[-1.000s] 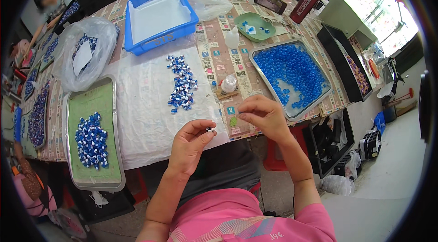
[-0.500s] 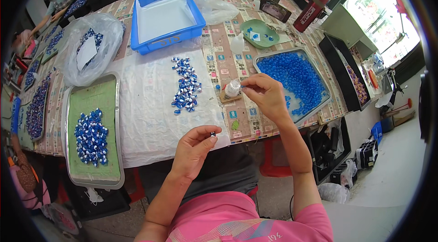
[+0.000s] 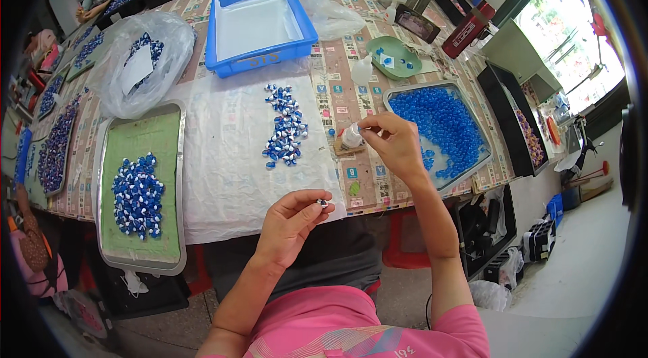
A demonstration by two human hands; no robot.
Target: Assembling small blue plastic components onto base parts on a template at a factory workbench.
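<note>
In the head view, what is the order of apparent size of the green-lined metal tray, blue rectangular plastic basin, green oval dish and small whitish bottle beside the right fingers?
Largest to smallest:
1. Green-lined metal tray
2. Blue rectangular plastic basin
3. Green oval dish
4. Small whitish bottle
Nearness may enlarge the tray.

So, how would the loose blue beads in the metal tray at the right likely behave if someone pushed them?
The blue beads would probably roll readily, since they look round and lie loose. Their glossy surfaces suggest they may be slippery to pinch. The raised rim of the metal tray would likely hold most of them in under a gentle push.
</note>
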